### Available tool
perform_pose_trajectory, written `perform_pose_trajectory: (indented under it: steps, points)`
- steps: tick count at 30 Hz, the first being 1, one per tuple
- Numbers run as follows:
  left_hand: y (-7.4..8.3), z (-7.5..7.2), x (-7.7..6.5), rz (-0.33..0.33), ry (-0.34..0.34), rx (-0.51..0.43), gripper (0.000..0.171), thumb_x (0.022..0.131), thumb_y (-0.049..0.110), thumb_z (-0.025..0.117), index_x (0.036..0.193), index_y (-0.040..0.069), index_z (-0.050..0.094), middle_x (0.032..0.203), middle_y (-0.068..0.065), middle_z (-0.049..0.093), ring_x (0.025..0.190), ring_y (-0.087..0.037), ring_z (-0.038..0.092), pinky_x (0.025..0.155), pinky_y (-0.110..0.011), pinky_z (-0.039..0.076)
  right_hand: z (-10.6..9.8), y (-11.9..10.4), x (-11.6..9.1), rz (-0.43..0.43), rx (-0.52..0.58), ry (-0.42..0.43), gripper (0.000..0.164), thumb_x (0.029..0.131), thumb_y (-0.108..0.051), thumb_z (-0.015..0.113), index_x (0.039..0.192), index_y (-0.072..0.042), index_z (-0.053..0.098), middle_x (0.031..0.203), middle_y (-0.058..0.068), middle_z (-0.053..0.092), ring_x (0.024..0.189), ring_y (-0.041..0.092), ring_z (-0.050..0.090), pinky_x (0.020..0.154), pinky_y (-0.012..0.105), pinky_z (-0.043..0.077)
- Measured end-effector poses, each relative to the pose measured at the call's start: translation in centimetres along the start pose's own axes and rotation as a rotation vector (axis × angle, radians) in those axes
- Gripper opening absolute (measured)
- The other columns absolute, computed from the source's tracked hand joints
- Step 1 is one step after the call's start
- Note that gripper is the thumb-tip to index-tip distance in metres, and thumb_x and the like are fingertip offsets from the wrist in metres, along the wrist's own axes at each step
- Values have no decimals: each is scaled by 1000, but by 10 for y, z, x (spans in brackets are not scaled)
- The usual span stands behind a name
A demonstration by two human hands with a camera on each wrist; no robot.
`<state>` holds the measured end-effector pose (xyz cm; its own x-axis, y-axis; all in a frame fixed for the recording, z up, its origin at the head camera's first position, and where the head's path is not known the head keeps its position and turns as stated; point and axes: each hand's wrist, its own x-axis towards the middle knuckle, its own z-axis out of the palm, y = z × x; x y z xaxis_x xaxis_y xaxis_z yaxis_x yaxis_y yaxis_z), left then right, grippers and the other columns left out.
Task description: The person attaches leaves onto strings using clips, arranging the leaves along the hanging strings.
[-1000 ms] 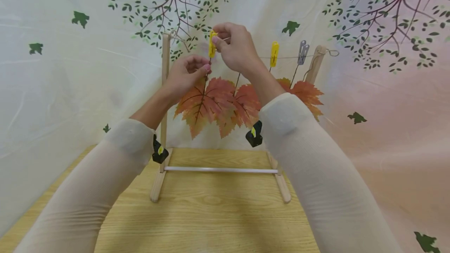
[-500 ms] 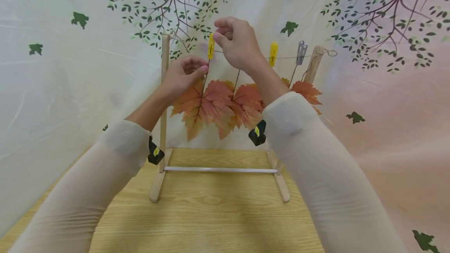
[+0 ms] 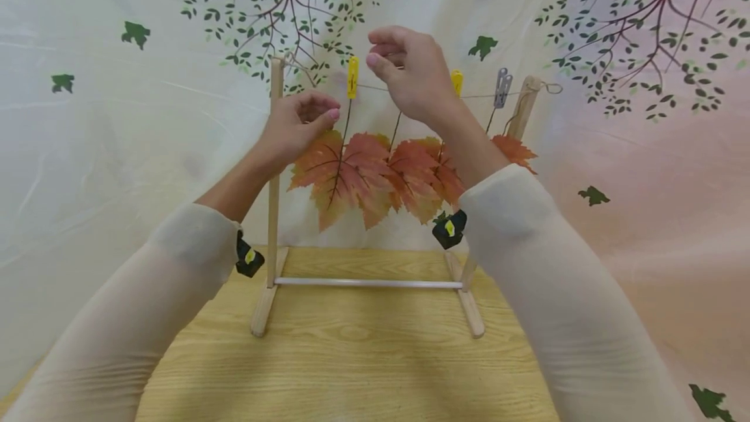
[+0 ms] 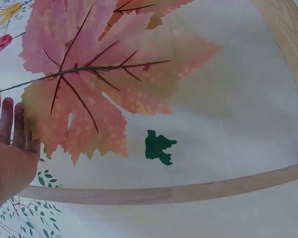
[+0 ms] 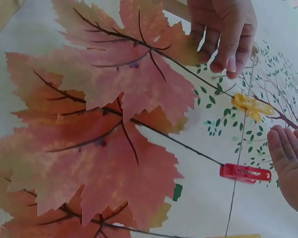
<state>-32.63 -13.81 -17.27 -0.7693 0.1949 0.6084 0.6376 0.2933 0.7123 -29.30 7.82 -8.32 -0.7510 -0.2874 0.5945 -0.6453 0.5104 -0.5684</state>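
A yellow clothespin (image 3: 352, 77) sits on a string (image 3: 372, 88), and an orange-red maple leaf (image 3: 346, 171) hangs from it by its dark stem. My left hand (image 3: 299, 124) is just left of that stem, fingers loosely bent, holding nothing. To the right of the clothespin and apart from it is my right hand (image 3: 413, 73), also holding nothing. Similar leaves hang to the right from a red clothespin (image 5: 246, 172), another yellow clothespin (image 3: 456, 82) partly behind my right hand, and a grey clothespin (image 3: 502, 88). My right forearm covers part of the leaves.
The string runs between a left wooden post (image 3: 273, 213) and a right wooden post (image 3: 524, 106). A white rod (image 3: 369, 283) joins their feet on the wooden table (image 3: 351, 357). Behind hangs a pale cloth (image 3: 193, 109) printed with branches and green leaves.
My right hand let go of the yellow clothespin and moved up and right. My left hand drew back left from the stem. The leaf stays hanging on the string.
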Motion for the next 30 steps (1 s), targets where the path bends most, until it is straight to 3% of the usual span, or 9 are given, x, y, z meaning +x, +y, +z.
perform_pose_trajectory:
  steps: [8, 20, 30]
  points:
    - [6, -9, -10, 48, 16, 75, 25, 102, 20, 65, 119, 2, 69, 113, -16, 71, 98, -17, 68, 85, -25, 53, -24, 10, -18, -18, 0, 32, 45, 103, -23, 59, 146, -9, 55, 132, 7, 63, 121, 12, 62, 101, 24, 48]
    - [7, -31, -33, 49, 19, 67, 24, 101, 20, 67, 119, 3, 69, 110, -12, 71, 99, -25, 70, 86, -22, 55, -70, 39, -49, -17, -18, 120, 45, 102, -20, 62, 144, -7, 56, 131, 11, 63, 120, 17, 63, 102, 27, 49]
    - [-6, -50, -63, 22, 47, 155, 27, 101, 21, 68, 120, 2, 69, 103, 3, 72, 89, -10, 70, 80, -16, 54, -109, 77, -90, -1, -181, 204, 43, 103, -24, 63, 144, -12, 58, 128, 10, 66, 116, 10, 64, 105, 26, 47]
